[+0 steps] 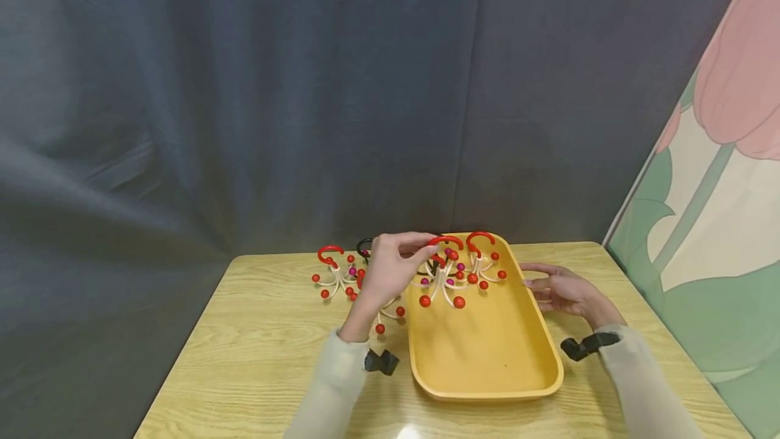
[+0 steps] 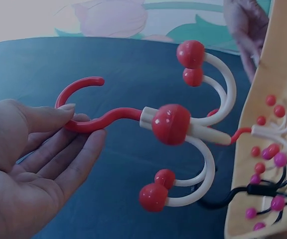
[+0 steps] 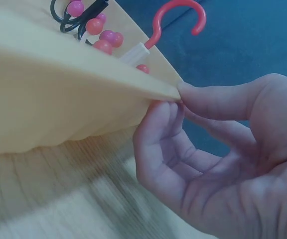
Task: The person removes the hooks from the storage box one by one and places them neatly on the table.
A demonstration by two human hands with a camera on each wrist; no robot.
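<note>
My left hand pinches the red hooked end of a red-and-white ball-tipped hook, thumb against fingers. Its white prongs curve outward, each tipped with a red ball, and it hangs over the yellow tray. On the tray's right side, my right hand grips the rim between thumb and bent fingers. Inside the tray's far end lie another red-and-white ball-tipped hook and a black one with magenta balls. The held piece partly hides them in the head view.
Left of the tray, a red-and-white ball-tipped hook lies on the wooden table. A black hook and more red balls show partly behind my left hand and wrist. A dark curtain hangs behind; a flower-patterned panel stands right.
</note>
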